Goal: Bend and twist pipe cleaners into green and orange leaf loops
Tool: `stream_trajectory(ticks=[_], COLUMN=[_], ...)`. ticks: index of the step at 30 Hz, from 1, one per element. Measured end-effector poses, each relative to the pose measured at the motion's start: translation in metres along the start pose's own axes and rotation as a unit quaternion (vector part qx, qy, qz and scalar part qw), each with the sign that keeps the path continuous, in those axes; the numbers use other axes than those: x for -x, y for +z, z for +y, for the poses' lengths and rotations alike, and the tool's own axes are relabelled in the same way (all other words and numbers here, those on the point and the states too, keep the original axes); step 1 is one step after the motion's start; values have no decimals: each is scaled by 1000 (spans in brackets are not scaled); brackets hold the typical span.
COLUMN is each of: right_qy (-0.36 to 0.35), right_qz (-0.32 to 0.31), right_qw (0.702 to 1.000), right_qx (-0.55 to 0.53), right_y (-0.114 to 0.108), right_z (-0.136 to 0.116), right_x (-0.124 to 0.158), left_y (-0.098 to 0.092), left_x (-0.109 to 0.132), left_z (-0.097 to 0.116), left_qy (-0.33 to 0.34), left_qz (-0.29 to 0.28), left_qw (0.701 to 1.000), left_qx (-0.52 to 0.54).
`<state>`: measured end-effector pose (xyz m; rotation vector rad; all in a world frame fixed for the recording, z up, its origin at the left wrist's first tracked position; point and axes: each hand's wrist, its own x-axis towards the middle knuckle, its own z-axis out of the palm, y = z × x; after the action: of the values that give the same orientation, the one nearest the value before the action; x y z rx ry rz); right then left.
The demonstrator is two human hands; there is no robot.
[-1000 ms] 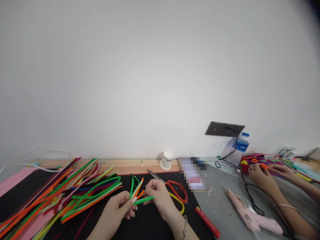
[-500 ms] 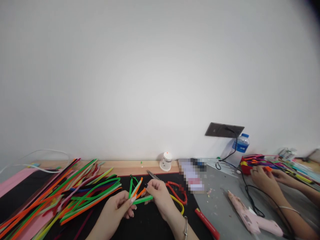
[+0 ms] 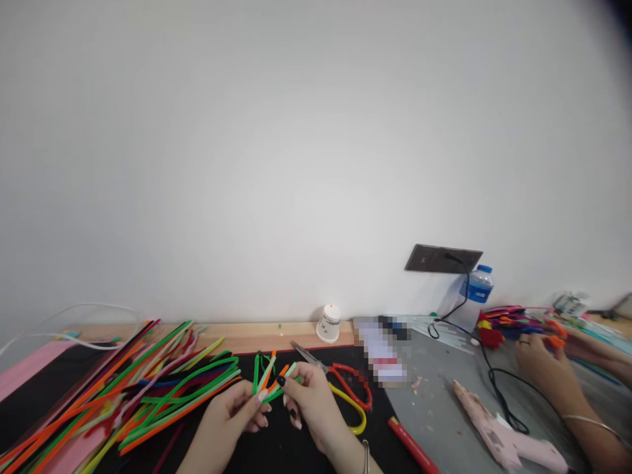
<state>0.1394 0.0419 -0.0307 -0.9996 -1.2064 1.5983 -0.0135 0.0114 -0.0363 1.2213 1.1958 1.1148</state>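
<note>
In the head view, my left hand (image 3: 228,416) pinches green, pale green and orange pipe cleaners (image 3: 267,378) between thumb and fingers, their bent ends fanning upward. Close beside it, my right hand (image 3: 316,403) has its thumb and forefinger closed on the strands at the right side of the same small bundle. The fingers partly hide where the strands meet. Both hands are above a black mat (image 3: 264,454). Scissors (image 3: 349,378) with red and yellow handles lie just behind and right of my right hand.
A heap of loose pipe cleaners (image 3: 182,401) spreads at left. A paper cup (image 3: 328,324) stands upside down near the wall. At right are a red-handled tool (image 3: 412,444), a pink glue gun (image 3: 498,428), a black cable (image 3: 491,368), a bottle (image 3: 477,293) and another person's hand (image 3: 548,368).
My right hand has moved left, nearer my left hand, and a pale green end now stands up at its fingertips. The other person's hands have shifted right.
</note>
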Motion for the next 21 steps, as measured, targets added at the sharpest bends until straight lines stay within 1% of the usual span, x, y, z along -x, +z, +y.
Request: stream_trajectory(ticks=[2,5,8,11,17,21], right_qy=[0,5,16,24,18,27], right_qz=[9,5,-14,-38,-66,-78], right_qw=[1000,999,997,997,997,997], right_qx=[-22,-51,-72,-67,-25,0], right_y=[-2,-2,-1,-1,-1,2], right_z=[-1,-4,-8,-12,-13,-11], right_x=[-1,-1,2,5,7,8], left_y=[1,2,2,3,1,0], left_x=[1,2,3,3,3,3], left_z=[2,5,7,7,5,6], left_qy=[-18,-44,-54,-49,-14,-12], left_qz=[-24,-33,-43,-57,-44,-44], left_qw=[1000,998,998,997,998,998], left_qx=[6,8,8,-11,-50,-49])
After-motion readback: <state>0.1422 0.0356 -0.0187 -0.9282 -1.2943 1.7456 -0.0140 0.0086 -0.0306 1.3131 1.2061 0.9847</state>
